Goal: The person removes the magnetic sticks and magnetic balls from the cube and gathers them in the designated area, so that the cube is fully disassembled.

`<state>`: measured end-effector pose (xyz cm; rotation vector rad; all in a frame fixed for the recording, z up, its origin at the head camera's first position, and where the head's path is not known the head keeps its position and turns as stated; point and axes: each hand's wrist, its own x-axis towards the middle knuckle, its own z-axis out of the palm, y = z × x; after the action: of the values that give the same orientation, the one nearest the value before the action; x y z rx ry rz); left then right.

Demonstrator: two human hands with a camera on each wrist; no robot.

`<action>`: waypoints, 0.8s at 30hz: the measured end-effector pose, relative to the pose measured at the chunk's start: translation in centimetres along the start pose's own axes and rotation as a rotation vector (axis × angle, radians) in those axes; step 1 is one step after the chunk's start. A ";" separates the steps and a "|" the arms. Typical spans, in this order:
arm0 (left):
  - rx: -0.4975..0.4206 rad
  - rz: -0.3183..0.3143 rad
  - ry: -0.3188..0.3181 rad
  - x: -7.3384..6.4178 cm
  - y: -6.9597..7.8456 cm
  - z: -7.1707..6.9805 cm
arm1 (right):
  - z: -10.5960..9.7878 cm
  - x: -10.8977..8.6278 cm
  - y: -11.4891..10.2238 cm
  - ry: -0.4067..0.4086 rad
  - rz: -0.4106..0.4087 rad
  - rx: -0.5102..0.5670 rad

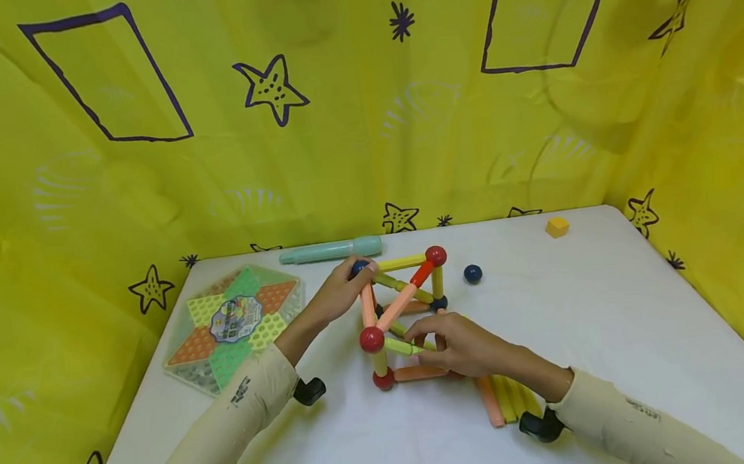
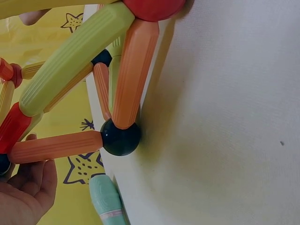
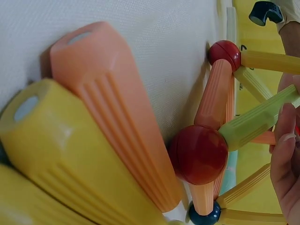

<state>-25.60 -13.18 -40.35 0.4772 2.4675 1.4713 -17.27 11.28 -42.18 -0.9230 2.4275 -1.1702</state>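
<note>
A box-like frame of magnetic rods and balls stands mid-table, with red balls (image 1: pixel 372 339) and a dark blue ball (image 2: pixel 121 137) at its corners. My left hand (image 1: pixel 340 292) grips the dark blue ball (image 1: pixel 360 267) at the frame's upper back left corner, beside an orange rod (image 2: pixel 56 146). At the front right, my right hand (image 1: pixel 459 344) pinches a green rod (image 3: pixel 255 117) between thumb and fingers. That rod slants up from a lower red ball (image 3: pixel 199 154). A salmon-and-red diagonal (image 1: pixel 406 294) crosses the top. The right hand hides part of the frame's front right side.
Several loose yellow rods (image 1: pixel 515 397) and a salmon rod (image 3: pixel 112 112) lie near the right wrist. A loose dark blue ball (image 1: pixel 473 274) and a yellow cube (image 1: pixel 557 227) sit to the right. A hexagonal game board (image 1: pixel 185 371) lies left; a mint-green pen-shaped object (image 1: pixel 326 251) lies behind.
</note>
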 end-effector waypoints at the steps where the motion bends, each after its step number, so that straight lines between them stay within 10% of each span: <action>1: -0.002 -0.001 0.000 0.0 0.0 0.0 | 0.0 0.0 0.0 -0.004 -0.001 0.002; 24: 0.022 0.007 0.016 -0.1 0.0 0.1 | -0.1 -0.1 0.7 -0.013 -0.110 -0.049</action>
<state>-25.45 -13.15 -40.39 0.4805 2.5000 1.4575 -17.48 11.73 -42.66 -1.0878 2.4324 -1.1415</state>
